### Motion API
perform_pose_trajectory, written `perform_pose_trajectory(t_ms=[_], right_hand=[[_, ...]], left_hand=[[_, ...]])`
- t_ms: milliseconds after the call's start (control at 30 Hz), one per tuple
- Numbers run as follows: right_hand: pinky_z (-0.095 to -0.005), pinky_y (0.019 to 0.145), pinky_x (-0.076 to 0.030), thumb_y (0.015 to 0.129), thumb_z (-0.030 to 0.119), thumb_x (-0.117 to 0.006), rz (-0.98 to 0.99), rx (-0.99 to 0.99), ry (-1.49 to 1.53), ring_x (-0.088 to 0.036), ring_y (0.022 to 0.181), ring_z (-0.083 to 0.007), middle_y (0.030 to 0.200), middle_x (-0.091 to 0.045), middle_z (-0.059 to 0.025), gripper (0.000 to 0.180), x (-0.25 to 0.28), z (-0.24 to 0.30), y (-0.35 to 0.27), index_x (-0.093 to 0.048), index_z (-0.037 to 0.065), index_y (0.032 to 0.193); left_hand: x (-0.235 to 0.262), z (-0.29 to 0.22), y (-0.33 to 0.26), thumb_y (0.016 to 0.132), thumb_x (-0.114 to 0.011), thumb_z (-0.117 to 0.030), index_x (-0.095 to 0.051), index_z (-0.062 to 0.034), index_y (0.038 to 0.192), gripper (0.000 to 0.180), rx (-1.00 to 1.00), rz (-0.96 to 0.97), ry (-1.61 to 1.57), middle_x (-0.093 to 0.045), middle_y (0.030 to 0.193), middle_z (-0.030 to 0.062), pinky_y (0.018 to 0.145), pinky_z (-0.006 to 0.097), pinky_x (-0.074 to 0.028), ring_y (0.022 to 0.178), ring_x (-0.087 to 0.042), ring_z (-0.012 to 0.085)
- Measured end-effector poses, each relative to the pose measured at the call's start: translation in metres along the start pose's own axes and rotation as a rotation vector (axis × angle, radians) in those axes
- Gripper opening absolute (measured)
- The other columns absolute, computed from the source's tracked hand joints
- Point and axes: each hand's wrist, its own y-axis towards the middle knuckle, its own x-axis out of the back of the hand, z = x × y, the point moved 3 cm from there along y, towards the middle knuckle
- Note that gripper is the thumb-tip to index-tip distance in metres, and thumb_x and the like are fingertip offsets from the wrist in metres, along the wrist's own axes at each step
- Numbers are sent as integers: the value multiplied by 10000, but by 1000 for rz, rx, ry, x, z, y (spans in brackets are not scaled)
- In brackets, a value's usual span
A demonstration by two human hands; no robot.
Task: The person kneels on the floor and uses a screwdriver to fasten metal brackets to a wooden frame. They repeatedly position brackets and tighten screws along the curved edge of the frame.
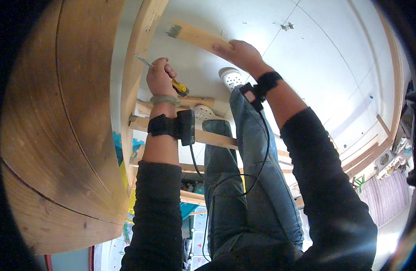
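Screwdriver clenched in left hand, tip set against upright wooden post. Right hand clamped over slanted wooden slat, pressing it toward post. Joint apparently unfinished; fastening of slat end judged outstanding. Ladder rungs underfoot.

The big curved wooden panel is walling off the whole left; the upright wooden frame post is crowding the left hand. Open white floor is lying right of the right hand, while wooden rungs and legs are blocking below
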Motion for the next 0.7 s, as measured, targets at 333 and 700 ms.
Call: perform_pose_trajectory(t_ms=[333, 700], right_hand=[[-423, 723, -474, 743, 721, -478, -29, -122, 50, -622, 807, -326, 817, -645, -174, 721, 20, -52, -57, -645, 32, 873], [-427, 699, -471, 734, 701, -515, -22, -122, 70, -618, 782, -340, 798, -640, -181, 697, 20, -50, -65, -641, 27, 859]], left_hand=[[-56, -23, -19, 752, -712, -215, -672, -112, 1002, 273, -483, 288, 782, -480, 580, -43, 490, 232, -362, 510, -402, 57], [-63, -23, -37, 737, -700, -172, -656, -107, 844, 133, -758, 222, 1063, -539, 623, 37, 531, 312, -422, 557, -523, 184]])
